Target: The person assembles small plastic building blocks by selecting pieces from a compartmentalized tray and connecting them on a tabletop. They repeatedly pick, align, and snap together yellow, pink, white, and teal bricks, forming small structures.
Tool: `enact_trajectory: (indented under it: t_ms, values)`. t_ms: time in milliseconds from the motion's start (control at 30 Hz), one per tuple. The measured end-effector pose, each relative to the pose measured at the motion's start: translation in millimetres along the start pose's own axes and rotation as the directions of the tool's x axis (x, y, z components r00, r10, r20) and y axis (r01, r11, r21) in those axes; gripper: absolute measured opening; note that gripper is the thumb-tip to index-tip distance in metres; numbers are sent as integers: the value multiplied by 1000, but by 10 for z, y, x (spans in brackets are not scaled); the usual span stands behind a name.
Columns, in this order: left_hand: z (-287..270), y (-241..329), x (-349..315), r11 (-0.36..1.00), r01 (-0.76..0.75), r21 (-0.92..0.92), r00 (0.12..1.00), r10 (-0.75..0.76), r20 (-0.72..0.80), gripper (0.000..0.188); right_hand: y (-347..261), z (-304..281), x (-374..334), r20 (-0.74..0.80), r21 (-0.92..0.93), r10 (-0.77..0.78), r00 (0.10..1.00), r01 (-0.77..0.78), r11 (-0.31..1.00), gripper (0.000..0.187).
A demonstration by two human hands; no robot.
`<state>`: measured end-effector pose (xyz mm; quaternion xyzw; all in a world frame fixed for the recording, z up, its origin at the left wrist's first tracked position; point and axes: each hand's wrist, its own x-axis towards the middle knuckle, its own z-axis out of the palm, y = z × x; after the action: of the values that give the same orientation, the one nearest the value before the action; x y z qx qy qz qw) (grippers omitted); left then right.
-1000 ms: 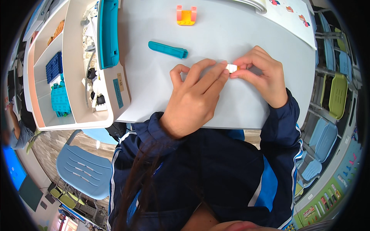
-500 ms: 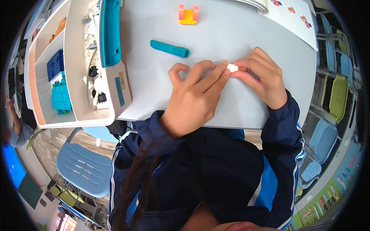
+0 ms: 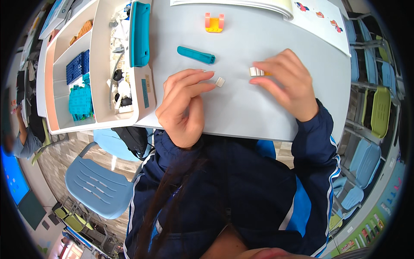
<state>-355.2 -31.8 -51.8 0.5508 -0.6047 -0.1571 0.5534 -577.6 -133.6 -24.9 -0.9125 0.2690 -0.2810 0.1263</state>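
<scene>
White block (image 3: 254,71) sits in right hand (image 3: 292,86), white tile (image 3: 220,82) by left hand (image 3: 178,105).

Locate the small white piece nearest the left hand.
In the head view, the small white piece is at upper middle, just right of the left hand, below the teal bar's right end.
</scene>
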Motion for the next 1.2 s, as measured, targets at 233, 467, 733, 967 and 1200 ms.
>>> enact_trajectory:
  t_ms: [233, 467, 733, 967, 1200]
  values:
    - [25, -6, 4, 998, -3, -65, 999, 5, 32, 25, -337, 455, 104, 87, 12, -53, 995, 53, 999, 28]
    - [-19, -35, -7, 999, -20, -44, 998, 22, 53, 25, -306, 108, 53, 108, 536, 322, 941, -328, 778, 15]
    - [138, 12, 89, 973, -90, 214, 975, 43, 218, 25, 16, -28, -202, -57, 373, 474, 879, -421, 827, 19]
    - [128, -74, 4, 979, -85, 187, 963, 32, 269, 30, -122, 27, -232, 82, 123, 48, 996, -58, 991, 38]
    - [147, -74, 29, 985, -93, 149, 948, 41, 315, 30, -41, -8, -345, 105, 84, 81, 991, -90, 992, 32]
